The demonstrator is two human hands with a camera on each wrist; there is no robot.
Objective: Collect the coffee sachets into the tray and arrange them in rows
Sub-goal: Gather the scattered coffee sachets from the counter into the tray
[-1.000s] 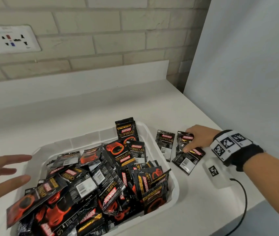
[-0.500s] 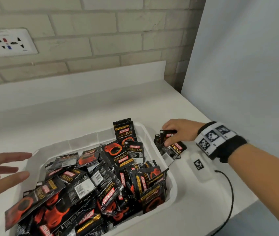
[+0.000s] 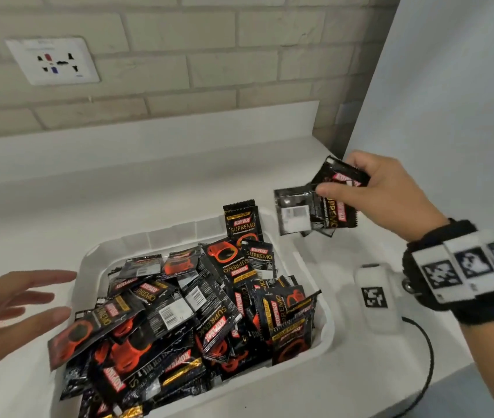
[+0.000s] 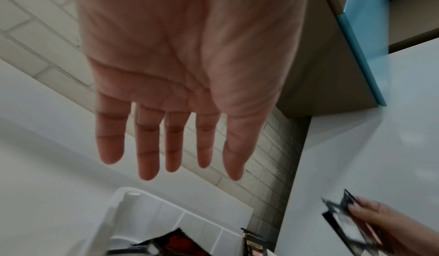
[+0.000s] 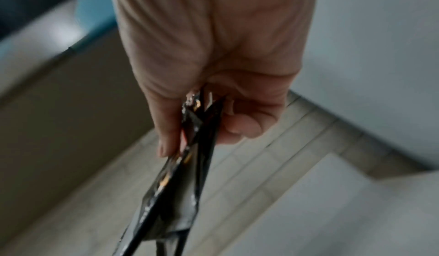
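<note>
Tray [image 3: 328, 327] floor hidden under sachets [image 3: 179, 312]; its near end cut off; held sachets [image 5: 180, 185] blurred.

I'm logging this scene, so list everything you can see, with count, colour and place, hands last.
tray: one, white, on the counter, centre.
loose sachets: many, black with red and gold, heaped unsorted in the tray.
held sachets: a few, black, in the air beyond the tray's far right corner.
counter: one, white, under the tray.
wall socket: one, white, on the brick wall.
tagged white device: one, right of the tray, black cable attached.
left hand: fingers spread, holding nothing, left of the tray.
right hand: grips the held sachets.
</note>
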